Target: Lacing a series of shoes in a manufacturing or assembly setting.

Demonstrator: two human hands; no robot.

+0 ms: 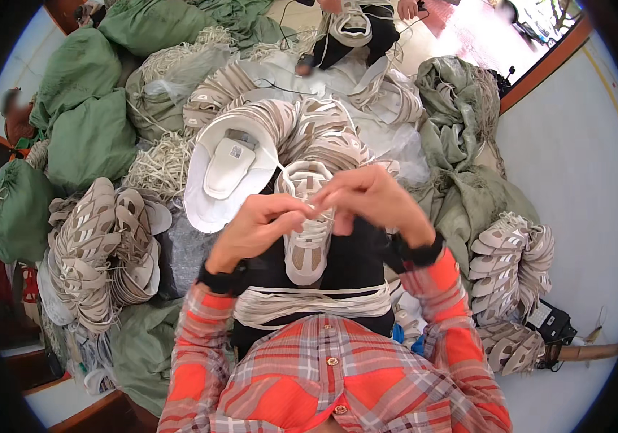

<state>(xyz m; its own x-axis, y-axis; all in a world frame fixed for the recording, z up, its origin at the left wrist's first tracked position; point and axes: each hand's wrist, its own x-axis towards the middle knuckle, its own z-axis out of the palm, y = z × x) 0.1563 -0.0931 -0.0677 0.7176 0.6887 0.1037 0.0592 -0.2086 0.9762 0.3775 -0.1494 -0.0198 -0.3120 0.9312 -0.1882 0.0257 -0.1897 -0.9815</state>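
A beige and white shoe upper (305,265) rests between my thighs, its toe pointing toward me. White shoelace (314,232) runs through its eyelets. Over the laced part, my left hand (257,225) is closed in a pinch, thumb against forefinger, on what looks like the lace. My right hand (368,200) is closed close beside it, fingertips pinched near the same lace and slightly blurred. The exact grip is partly hidden by the fingers. Across my lap lies a bundle of flat white laces (312,304).
Ahead stand nested rows of shoe uppers (327,133) and a stack with a white lining (204,189). More uppers (85,252) lie left, others (504,263) right. Green sacks (92,137) and heaped laces (161,169) surround them. Opposite, another person holds a shoe (350,25).
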